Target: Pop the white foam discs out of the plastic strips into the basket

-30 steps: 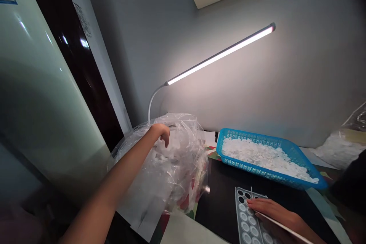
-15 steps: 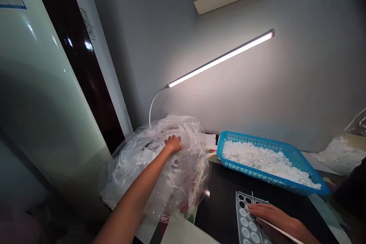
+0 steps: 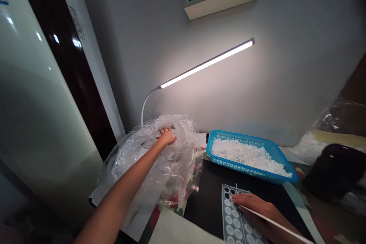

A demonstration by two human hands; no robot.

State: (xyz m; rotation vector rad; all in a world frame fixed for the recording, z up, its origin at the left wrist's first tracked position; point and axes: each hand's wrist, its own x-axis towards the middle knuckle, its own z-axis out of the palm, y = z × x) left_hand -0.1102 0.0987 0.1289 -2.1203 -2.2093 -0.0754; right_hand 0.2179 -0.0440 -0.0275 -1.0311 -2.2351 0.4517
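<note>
My left hand (image 3: pixel 167 136) reaches onto a large clear plastic bag (image 3: pixel 174 171) stuffed with crumpled whitish material. Its fingers are spread against the top of the bag, and I see nothing held in them. Lower right, my right hand (image 3: pixel 257 206) lies over a sheet with rows of round spots (image 3: pixel 233 217). A thin pale stick (image 3: pixel 274 222) runs from under its fingers toward the lower right, held in the hand. Most spots on the sheet show white rings; a few near its top corner are dark. The right fingertips rest by those dark spots.
A blue plastic basket (image 3: pixel 251 171) full of small white round pieces (image 3: pixel 243 152) stands behind the sheet. A lit bar lamp (image 3: pixel 207 63) arches over the bag. To the right sits a dark, blurred object (image 3: pixel 334 167). A wall shelf (image 3: pixel 225 0) hangs above.
My view has swung to the right, so everything sits further left. The left hand's fingers have spread wider on the bag. The right hand stays at the sheet with the stick.
</note>
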